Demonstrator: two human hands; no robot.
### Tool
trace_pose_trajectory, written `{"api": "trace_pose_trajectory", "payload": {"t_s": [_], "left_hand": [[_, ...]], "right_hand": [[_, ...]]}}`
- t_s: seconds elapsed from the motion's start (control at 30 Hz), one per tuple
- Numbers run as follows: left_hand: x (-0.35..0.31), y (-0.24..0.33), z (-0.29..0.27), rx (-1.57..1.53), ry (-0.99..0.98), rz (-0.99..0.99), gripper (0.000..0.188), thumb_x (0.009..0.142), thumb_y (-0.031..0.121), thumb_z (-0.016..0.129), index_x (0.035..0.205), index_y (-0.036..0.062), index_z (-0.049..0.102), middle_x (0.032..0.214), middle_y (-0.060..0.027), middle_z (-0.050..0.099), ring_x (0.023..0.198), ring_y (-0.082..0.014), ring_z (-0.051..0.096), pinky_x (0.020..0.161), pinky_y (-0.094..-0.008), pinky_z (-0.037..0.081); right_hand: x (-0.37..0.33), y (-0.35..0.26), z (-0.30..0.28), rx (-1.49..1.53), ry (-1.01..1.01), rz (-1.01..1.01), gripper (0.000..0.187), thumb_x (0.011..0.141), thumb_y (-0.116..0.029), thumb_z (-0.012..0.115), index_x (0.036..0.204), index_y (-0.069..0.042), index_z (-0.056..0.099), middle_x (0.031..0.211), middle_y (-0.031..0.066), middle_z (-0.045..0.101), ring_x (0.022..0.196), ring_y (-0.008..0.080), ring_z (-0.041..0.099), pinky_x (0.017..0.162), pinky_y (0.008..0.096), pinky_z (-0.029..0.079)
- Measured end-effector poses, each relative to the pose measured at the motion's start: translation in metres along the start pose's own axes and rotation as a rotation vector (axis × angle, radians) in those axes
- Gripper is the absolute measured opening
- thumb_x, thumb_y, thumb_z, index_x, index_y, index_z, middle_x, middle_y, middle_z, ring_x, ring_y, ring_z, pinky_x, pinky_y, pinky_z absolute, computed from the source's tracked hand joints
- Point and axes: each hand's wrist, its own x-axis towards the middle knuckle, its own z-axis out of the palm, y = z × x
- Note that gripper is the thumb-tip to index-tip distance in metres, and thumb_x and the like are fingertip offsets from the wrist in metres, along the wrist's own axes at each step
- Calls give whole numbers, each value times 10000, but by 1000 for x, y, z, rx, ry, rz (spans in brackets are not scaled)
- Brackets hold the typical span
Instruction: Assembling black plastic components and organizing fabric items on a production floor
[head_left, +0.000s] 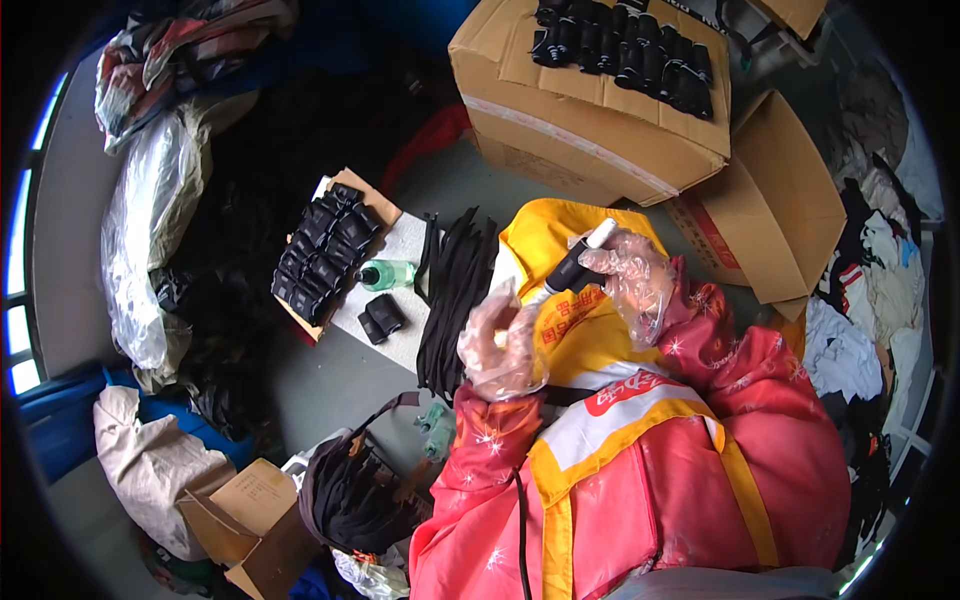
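Note:
My right hand (pixel 636 278), in a clear plastic glove, is closed round a white rod (pixel 601 234) with a black fabric roll (pixel 570 270) wrapped about it. The rod is tilted, its upper end pointing away to the right. At its lower end is my left hand (pixel 500 348), also gloved, with fingers loosely curled and a gap between them; nothing clear shows in it. Both hands are over my yellow apron (pixel 560 225). Left of them hangs a bundle of black fabric strips (pixel 455 300).
A board (pixel 405 245) to the left bears rows of black rolls (pixel 325 250), a loose pair (pixel 382 318) and a green bottle (pixel 385 275). More rolls (pixel 630 50) lie on a large carton (pixel 580 150). An opened carton (pixel 770 200) and heaped clothes (pixel 870 300) stand right.

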Motion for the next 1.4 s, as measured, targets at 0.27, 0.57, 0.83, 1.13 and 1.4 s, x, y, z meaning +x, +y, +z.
{"api": "trace_pose_trajectory", "payload": {"t_s": [0.27,0.57,0.83,1.13,1.4], "left_hand": [[26,9,33,-5,-514,-243,461,826,-33,559,1279,17,490,1182,-176,590,1156,-261,542,976,-324,396],[21,2,49,62,-355,-246,403,879,35,571,1275,12,502,1086,-107,625,997,-176,590,895,-269,438],[16,-18,79,-186,-288,-379,399,918,89,554,1297,5,461,880,-18,623,616,-37,494,529,-170,370],[11,-3,88,-81,-347,-434,407,909,105,560,1295,10,474,961,-37,627,701,-53,517,593,-167,390],[12,1,94,-154,-325,-459,442,908,110,558,1329,36,446,868,-7,596,476,-19,389,441,-175,297]], "right_hand": [[7,9,-25,147,-224,78,302,896,-245,597,1086,-12,571,964,44,587,839,127,540,753,256,459],[12,42,-28,519,-219,132,566,916,-524,472,1164,-21,548,1064,49,600,1079,167,518,928,385,419],[14,52,-42,694,-171,35,249,891,-113,576,1128,-39,589,1011,75,644,934,192,614,880,343,479],[20,65,-52,615,70,-134,242,881,-40,555,1122,-41,529,1051,98,603,953,226,605,841,360,510],[17,59,-50,734,170,-179,314,829,4,619,1122,-35,515,1043,99,588,955,197,592,863,323,492]]}}
